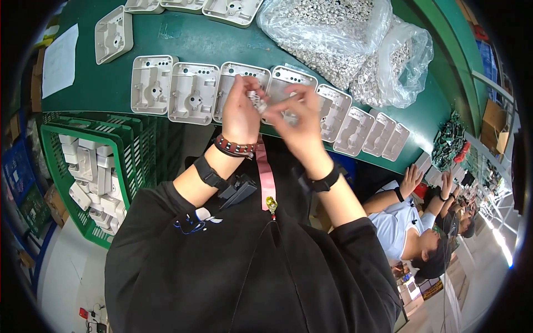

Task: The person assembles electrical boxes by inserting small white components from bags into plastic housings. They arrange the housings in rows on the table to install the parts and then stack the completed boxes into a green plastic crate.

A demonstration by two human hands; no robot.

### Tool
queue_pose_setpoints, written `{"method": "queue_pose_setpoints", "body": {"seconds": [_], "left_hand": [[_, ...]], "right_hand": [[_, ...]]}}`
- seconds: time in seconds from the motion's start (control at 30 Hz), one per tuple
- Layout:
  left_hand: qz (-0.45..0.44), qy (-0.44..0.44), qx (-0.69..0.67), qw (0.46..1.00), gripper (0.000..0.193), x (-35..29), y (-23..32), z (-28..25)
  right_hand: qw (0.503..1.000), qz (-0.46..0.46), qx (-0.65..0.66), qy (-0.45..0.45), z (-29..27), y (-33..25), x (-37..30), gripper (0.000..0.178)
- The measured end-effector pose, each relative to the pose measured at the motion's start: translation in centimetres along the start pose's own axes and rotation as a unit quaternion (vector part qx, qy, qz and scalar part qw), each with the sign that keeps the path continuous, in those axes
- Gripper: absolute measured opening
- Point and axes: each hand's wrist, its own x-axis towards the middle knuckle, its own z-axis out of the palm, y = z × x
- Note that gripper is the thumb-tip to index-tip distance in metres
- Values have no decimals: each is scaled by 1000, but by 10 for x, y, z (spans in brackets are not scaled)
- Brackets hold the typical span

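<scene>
A cluster of small whitish, metallic-looking pieces [256, 101] lies in the curled fingers of my left hand [242, 115]. My right hand [302, 125] is close beside it, thumb and forefinger drawn together near those pieces; motion blurs it, and whatever is in the pinch cannot be made out. Beneath both hands runs a row of light grey plastic housings with their hollow sides up. One housing [233, 72] is partly covered by my left hand, and another [283, 77] by my right. To the left, a further housing [193, 91] shows its moulded inside fully.
Clear plastic bags [333, 39] of small metallic parts lie on the green table [205, 33]. A green crate [91, 130] of grey housings stands at left. Paper [60, 60] lies at far left. Other people [397, 227] sit along the table at right, near dark green parts [451, 143].
</scene>
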Motion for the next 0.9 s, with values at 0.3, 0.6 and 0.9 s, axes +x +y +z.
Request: {"method": "queue_pose_setpoints", "body": {"seconds": [0.3, 0.6, 0.9], "left_hand": [[9, 127, 73, 989, 11, 4, 34, -6], [-105, -186, -56, 975, 12, 7, 40, -56], [-72, -152, 251, 953, 21, -5, 13, 0]], "right_hand": [[886, -217, -409, -37, -30, 64, 51, 13], [851, -258, -445, -103, -17, 77, 57, 15], [976, -139, -163, -47, -44, 2, 16, 24]]}}
